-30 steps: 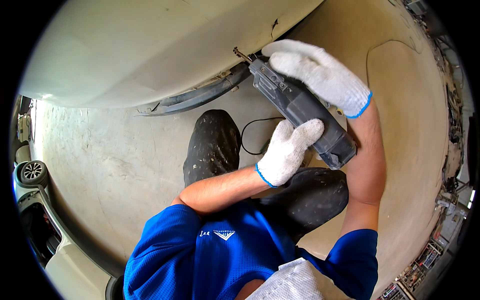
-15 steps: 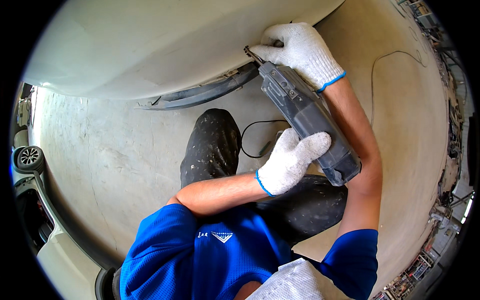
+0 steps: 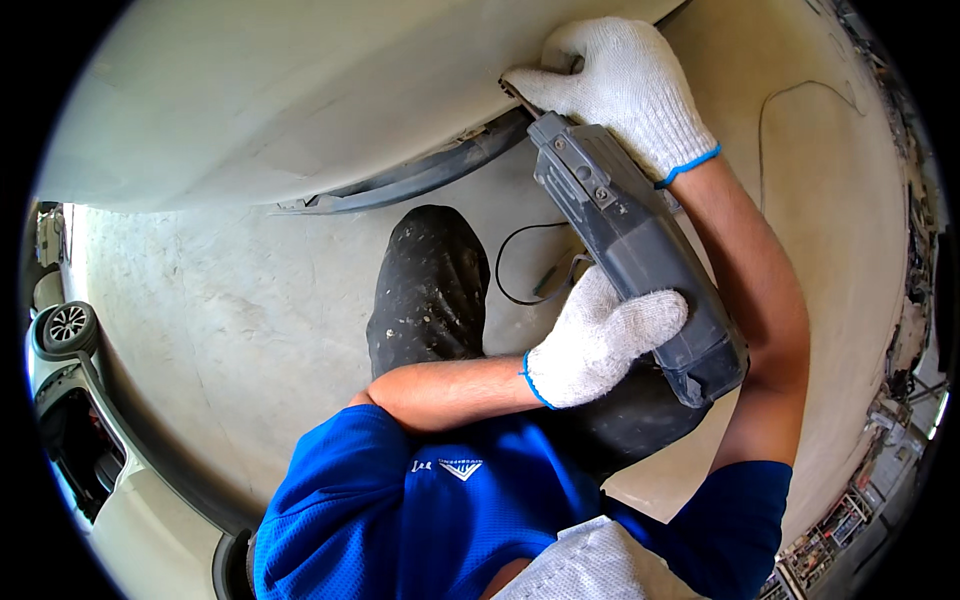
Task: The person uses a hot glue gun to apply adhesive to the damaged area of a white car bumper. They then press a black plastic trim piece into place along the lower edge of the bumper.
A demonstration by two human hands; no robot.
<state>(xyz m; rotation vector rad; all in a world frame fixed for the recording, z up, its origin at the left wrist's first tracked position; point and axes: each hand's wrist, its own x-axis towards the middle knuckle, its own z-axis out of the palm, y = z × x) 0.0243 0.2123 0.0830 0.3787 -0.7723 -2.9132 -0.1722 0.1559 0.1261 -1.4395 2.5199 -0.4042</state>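
My left hand (image 3: 605, 335), in a white knit glove with a blue cuff, grips the rear of a dark grey, boxy power tool (image 3: 640, 250), its thumb across the casing. The narrow metal tip (image 3: 518, 97) points up and left at the pale car body panel (image 3: 330, 100). My right hand (image 3: 620, 90), gloved alike, is beyond the tool's front end with its fingers curled and the thumb reaching to the tip. Whatever those fingers pinch is hidden by the glove. The tool's body lies alongside my right wrist.
A dark curved trim strip (image 3: 430, 170) runs beneath the panel's lower edge. On the concrete floor, a black cable (image 3: 505, 262) loops beside my knee (image 3: 432, 270), and a thin cord (image 3: 765, 130) lies at right. Another car (image 3: 140, 500) stands at left; cluttered shelving lines the far right.
Both hands and the tool have shifted right in the picture, as the view itself moved a little. My right hand sits slightly higher, its thumb still by the tip. Both grips look the same.
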